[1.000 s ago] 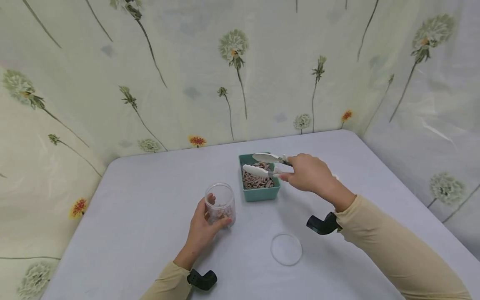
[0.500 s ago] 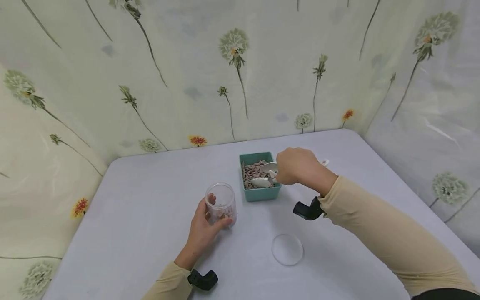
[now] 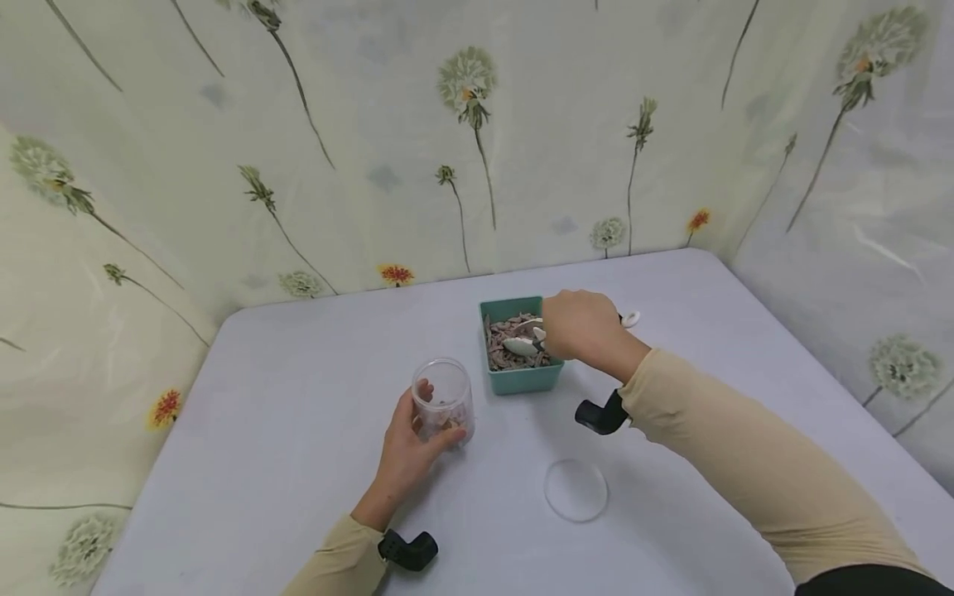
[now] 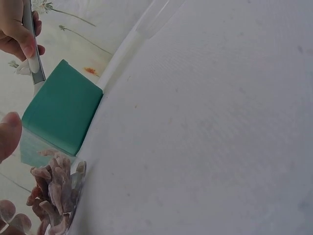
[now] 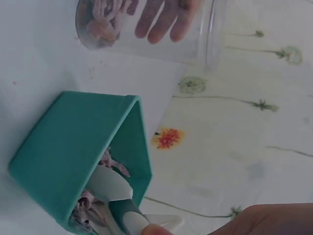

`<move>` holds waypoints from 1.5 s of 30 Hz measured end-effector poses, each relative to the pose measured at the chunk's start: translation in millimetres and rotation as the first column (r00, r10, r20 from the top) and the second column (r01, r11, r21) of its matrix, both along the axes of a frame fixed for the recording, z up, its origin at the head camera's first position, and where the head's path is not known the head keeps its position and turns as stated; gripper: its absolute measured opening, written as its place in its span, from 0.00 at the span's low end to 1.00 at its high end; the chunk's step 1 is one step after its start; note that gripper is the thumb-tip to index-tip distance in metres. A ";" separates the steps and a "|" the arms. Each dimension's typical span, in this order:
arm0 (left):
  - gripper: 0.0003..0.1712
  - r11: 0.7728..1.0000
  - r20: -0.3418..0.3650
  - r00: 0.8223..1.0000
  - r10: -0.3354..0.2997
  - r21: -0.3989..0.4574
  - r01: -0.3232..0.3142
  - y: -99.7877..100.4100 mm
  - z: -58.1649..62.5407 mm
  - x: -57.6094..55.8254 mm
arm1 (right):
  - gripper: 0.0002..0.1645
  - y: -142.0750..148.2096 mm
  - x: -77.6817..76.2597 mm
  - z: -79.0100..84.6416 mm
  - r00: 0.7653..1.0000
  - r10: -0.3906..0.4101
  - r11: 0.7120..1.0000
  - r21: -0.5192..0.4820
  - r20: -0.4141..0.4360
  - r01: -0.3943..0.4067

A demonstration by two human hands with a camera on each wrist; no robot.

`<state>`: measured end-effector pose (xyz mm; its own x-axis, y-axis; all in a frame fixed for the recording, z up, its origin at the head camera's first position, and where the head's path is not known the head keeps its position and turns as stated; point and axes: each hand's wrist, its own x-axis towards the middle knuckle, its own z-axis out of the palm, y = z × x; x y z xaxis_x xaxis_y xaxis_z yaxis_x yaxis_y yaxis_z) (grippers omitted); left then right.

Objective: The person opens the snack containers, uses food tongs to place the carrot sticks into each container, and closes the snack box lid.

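Though wide, left grip round jar

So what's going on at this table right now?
A person's left-hand grip is round an open clear jar with some pinkish-brown pieces low inside. Their right-hand grip holds tongs, ends down in a teal container with more of them; whether the tongs have caught any is hard to tell. A clear round lid lies on the table.
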<state>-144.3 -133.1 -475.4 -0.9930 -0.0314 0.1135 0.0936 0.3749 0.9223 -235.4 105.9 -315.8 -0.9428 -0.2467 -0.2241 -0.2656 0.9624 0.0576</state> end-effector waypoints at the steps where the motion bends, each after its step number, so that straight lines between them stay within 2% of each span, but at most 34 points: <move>1: 0.50 1.000 0.006 1.000 0.000 0.005 0.000 0.0 0.0 -0.1 | 0.12 3.3 -0.1 -1.4 1.000 -0.004 1.000 -0.015 -0.009 0.004; 8: 0.51 1.000 0.018 1.000 0.014 0.004 -0.015 -0.8 -0.7 0.6 | 0.18 30.0 3.7 -10.4 0.997 -0.073 0.983 -0.171 -0.033 0.066; 18: 0.50 1.000 -0.001 1.000 0.003 0.000 -0.003 -0.3 -1.5 -1.0 | 0.15 55.2 10.0 -24.8 0.994 -0.094 0.930 -0.362 -0.064 0.064; 28: 0.50 1.000 -0.007 1.000 -0.003 0.002 0.003 -0.6 0.5 0.0 | 0.18 61.3 16.5 -16.1 0.994 -0.089 0.902 -0.429 -0.057 0.056; 32: 0.50 1.000 -0.004 1.000 -0.001 0.002 0.001 -0.1 0.9 -0.4 | 0.19 62.8 16.4 -17.6 0.995 -0.078 0.893 -0.448 -0.057 0.044; 39: 0.50 1.000 -0.001 1.000 0.003 -0.001 -0.003 0.0 0.9 -0.1 | 0.28 65.4 15.0 -20.2 0.995 -0.089 0.864 -0.501 -0.051 0.052; 45: 0.50 1.000 -0.009 1.000 -0.001 0.009 0.002 -0.5 1.1 -0.3 | 0.30 67.0 15.8 -19.0 0.993 -0.100 0.852 -0.520 -0.058 0.055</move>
<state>-144.7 -133.5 -474.2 -0.9921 -0.0310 0.1218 0.1021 0.3666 0.9248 -219.6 172.9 -334.8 -0.9728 -0.2315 -0.0080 -0.2050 0.8762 -0.4362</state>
